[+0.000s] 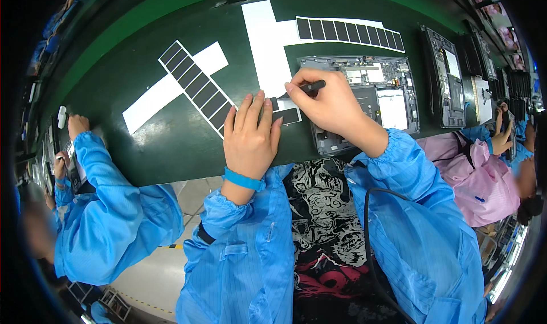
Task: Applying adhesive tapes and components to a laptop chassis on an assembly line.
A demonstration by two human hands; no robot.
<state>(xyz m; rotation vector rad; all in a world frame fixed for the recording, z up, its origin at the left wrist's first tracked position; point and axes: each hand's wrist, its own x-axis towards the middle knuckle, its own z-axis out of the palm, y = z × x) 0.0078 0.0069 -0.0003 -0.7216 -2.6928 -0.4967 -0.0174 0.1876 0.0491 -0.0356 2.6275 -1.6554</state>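
Observation:
My left hand [250, 131] lies palm down at the table's middle, fingers stretched out. Its fingertips press on a short piece of white backing strip [296, 119] with dark rectangular pads. In my right hand [329, 101] is a slim black tool [313, 87], pinched between thumb and fingers. Its thin tip points left, toward the pads beside my left fingers; its exact kind is unclear. A longer strip of black pads [198, 87] runs diagonally up to the left, its lower end close to my left hand. Partly under my right hand sits an opened device with exposed circuitry [393, 109].
White paper strips [263, 39] lie under and beside the pads. Another strip of black pads [350, 32] rests at the back. More opened devices [444, 76] stand at right. Co-workers in blue [117, 210] and pink [476, 179] flank me. A black cable [366, 227] hangs over my right sleeve.

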